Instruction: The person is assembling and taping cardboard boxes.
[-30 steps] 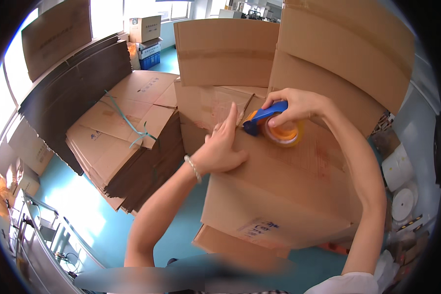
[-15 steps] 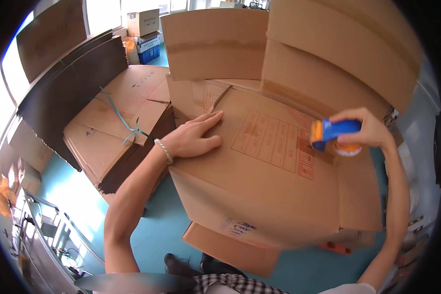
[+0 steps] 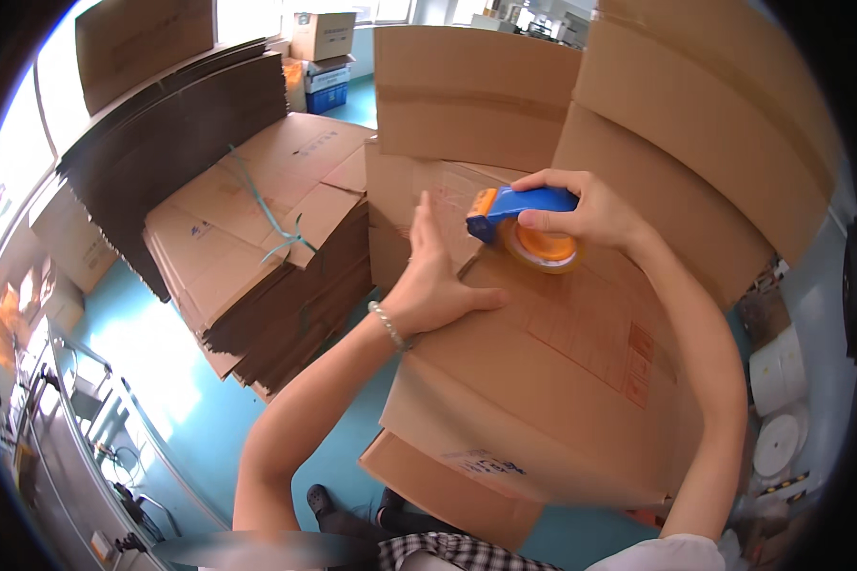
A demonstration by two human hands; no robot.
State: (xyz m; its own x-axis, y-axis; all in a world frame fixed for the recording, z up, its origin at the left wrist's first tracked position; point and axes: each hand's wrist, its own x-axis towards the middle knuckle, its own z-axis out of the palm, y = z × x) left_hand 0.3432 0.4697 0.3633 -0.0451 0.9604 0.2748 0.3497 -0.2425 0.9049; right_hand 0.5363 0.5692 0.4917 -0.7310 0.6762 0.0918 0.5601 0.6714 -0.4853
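Note:
A large brown cardboard carton (image 3: 524, 400) with red print on its top stands in front of me. My right hand (image 3: 600, 209) grips a blue and orange tape dispenser (image 3: 538, 202) with a roll of tape in it, over the far left part of the carton's top. Whether the dispenser touches the cardboard, I cannot tell. Near the carton's left edge is my left hand (image 3: 438, 285), its fingers stretched away from me and the thumb spread to the right. It holds nothing and wears a beaded bracelet (image 3: 388, 325) at the wrist.
To the left, a stack of flattened cartons (image 3: 248, 219) is tied with green strap. Tall cardboard sheets (image 3: 476, 95) stand behind the carton. A loose cardboard flap (image 3: 438, 481) juts out low near my feet. White rolls (image 3: 779, 376) sit at the far right; a metal frame (image 3: 114, 409) stands lower left.
My right hand has carried the tape dispenser leftward across the carton, close to my left hand. The left hand, flat on the top before, is now tipped up at the edge. The view has shifted.

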